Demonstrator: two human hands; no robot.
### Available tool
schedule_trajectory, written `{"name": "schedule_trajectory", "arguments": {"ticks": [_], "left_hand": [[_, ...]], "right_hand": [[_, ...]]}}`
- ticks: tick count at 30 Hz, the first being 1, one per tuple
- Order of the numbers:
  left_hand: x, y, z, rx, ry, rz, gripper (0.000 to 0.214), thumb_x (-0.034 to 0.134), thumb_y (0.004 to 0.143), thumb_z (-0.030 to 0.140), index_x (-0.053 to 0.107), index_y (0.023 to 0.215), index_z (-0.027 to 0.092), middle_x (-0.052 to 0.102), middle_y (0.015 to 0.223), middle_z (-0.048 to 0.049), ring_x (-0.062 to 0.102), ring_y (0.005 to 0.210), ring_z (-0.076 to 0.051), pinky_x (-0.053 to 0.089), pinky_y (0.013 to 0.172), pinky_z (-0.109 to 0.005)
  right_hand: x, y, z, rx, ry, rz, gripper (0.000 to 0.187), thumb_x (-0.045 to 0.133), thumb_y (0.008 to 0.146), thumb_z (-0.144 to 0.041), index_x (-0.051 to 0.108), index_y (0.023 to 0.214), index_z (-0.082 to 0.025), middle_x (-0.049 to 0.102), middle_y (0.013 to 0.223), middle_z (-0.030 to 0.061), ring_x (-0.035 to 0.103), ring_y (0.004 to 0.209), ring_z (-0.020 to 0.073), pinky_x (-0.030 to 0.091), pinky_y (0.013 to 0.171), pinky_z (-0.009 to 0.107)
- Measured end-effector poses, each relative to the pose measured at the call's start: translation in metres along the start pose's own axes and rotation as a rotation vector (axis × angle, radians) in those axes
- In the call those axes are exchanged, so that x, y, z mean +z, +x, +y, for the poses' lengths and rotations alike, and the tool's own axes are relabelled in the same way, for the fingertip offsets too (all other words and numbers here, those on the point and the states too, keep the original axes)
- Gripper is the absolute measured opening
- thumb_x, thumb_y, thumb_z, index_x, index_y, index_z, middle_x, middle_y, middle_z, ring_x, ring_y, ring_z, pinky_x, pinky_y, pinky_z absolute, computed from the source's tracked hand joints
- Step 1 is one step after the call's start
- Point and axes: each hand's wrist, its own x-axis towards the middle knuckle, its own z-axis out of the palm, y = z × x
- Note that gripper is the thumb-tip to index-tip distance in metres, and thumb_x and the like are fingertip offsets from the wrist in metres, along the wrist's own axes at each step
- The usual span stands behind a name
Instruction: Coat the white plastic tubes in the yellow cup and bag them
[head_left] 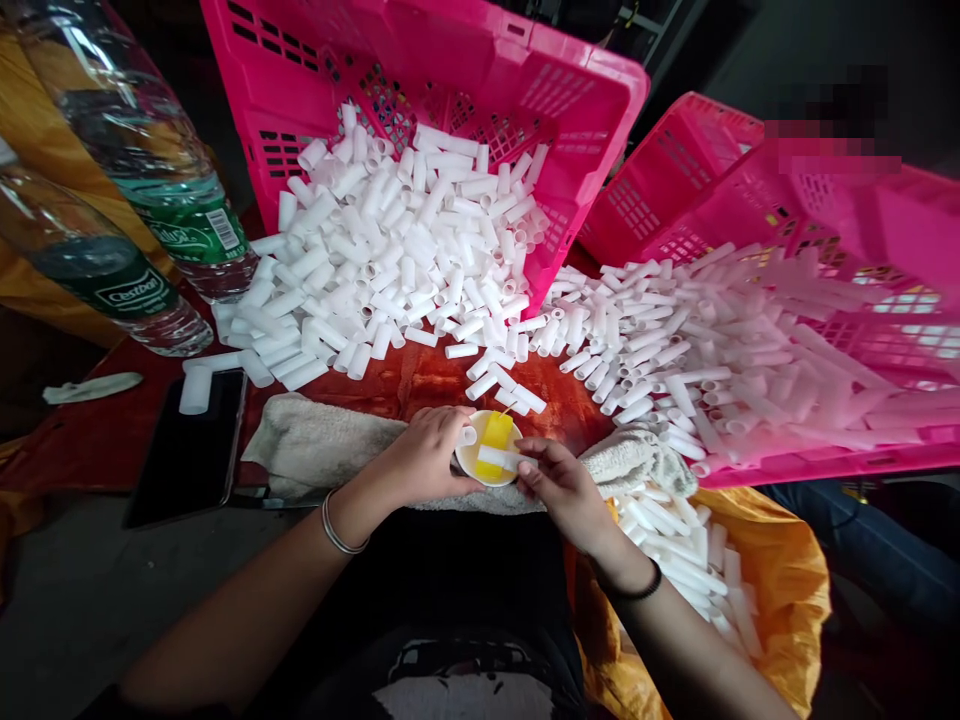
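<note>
Near the table's front edge is a small white bowl [468, 462] with a yellow sponge-like block [496, 431] in it. My left hand [429, 455] is curled at the bowl's left side, its fingers closed on a short white plastic tube [466, 436]. Its thumb lies along the bowl's lower rim. From the right, my right hand [561, 487] pinches a longer white plastic tube [504, 460], which lies across the yellow block. A thin stick-like piece [507, 410] juts out at the block's top. Under both hands runs a rolled grey towel [322, 440].
Short white tubes [390, 250] spill from a tipped pink crate [585, 110]; longer tubes [667, 340] fill another crate [675, 160] at right. Two water bottles [202, 225] and a dark phone [191, 455] are at left. An orange sack [799, 600] of tubes sits lower right.
</note>
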Motion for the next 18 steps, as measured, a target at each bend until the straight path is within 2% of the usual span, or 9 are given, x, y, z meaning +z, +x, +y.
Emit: {"name": "schedule_trajectory", "arguments": {"ticks": [2, 5, 10, 13, 15, 16, 18], "left_hand": [[0.000, 0.000, 0.000, 0.010, 0.005, 0.004, 0.086, 0.091, 0.059, 0.039, 0.045, 0.127, 0.016, 0.064, 0.123, -0.0189, 0.063, 0.115, -0.037, 0.050, 0.099, -0.053], [0.001, -0.001, -0.001, 0.025, 0.006, 0.017, 0.085, 0.090, 0.059, 0.041, 0.046, 0.127, 0.017, 0.064, 0.122, -0.0181, 0.063, 0.115, -0.037, 0.051, 0.098, -0.053], [0.001, -0.001, -0.002, 0.023, 0.020, 0.013, 0.087, 0.091, 0.059, 0.042, 0.044, 0.128, 0.017, 0.064, 0.124, -0.0185, 0.063, 0.115, -0.037, 0.050, 0.099, -0.052], [0.000, 0.000, -0.002, 0.022, 0.020, -0.013, 0.085, 0.089, 0.061, 0.045, 0.043, 0.128, 0.018, 0.063, 0.124, -0.0184, 0.062, 0.115, -0.037, 0.050, 0.098, -0.054], [-0.001, -0.001, -0.002, 0.024, 0.021, -0.026, 0.082, 0.088, 0.063, 0.046, 0.042, 0.127, 0.019, 0.062, 0.125, -0.0181, 0.062, 0.116, -0.037, 0.049, 0.099, -0.054], [-0.001, -0.001, -0.002, 0.030, 0.029, -0.019, 0.081, 0.087, 0.063, 0.047, 0.043, 0.125, 0.019, 0.060, 0.127, -0.0191, 0.060, 0.119, -0.038, 0.048, 0.100, -0.055], [-0.002, -0.001, -0.001, 0.047, 0.059, 0.026, 0.077, 0.085, 0.065, 0.051, 0.043, 0.120, 0.017, 0.053, 0.134, -0.0239, 0.052, 0.128, -0.042, 0.045, 0.104, -0.057]], "right_hand": [[0.000, 0.000, -0.002, 0.022, -0.002, 0.014, 0.019, 0.057, 0.096, -0.038, 0.065, 0.103, -0.022, 0.066, 0.083, 0.0051, 0.065, 0.070, 0.0183, 0.057, 0.063, 0.032], [0.000, 0.001, -0.005, -0.133, -0.110, 0.072, 0.015, 0.062, 0.092, -0.036, 0.067, 0.095, -0.022, 0.065, 0.098, 0.0092, 0.065, 0.092, 0.0226, 0.057, 0.079, 0.038], [-0.002, 0.000, -0.002, -0.085, -0.137, 0.050, 0.014, 0.056, 0.096, -0.032, 0.062, 0.103, -0.022, 0.066, 0.090, 0.0062, 0.065, 0.081, 0.0197, 0.058, 0.071, 0.034], [-0.005, -0.005, 0.006, -0.289, -0.311, 0.012, 0.010, 0.055, 0.095, -0.023, 0.065, 0.097, -0.023, 0.066, 0.099, 0.0090, 0.066, 0.093, 0.0236, 0.059, 0.080, 0.040], [-0.005, -0.008, 0.010, -0.427, -0.347, -0.002, 0.012, 0.054, 0.094, -0.018, 0.064, 0.096, -0.024, 0.066, 0.102, 0.0088, 0.066, 0.097, 0.0241, 0.059, 0.083, 0.042], [-0.005, -0.008, 0.010, -0.454, -0.333, 0.015, 0.012, 0.054, 0.094, -0.017, 0.063, 0.098, -0.024, 0.066, 0.103, 0.0086, 0.067, 0.097, 0.0236, 0.059, 0.083, 0.041], [-0.003, -0.007, 0.007, -0.394, -0.229, 0.103, 0.010, 0.055, 0.095, -0.021, 0.059, 0.104, -0.024, 0.065, 0.106, 0.0092, 0.067, 0.097, 0.0227, 0.060, 0.080, 0.039]]}}
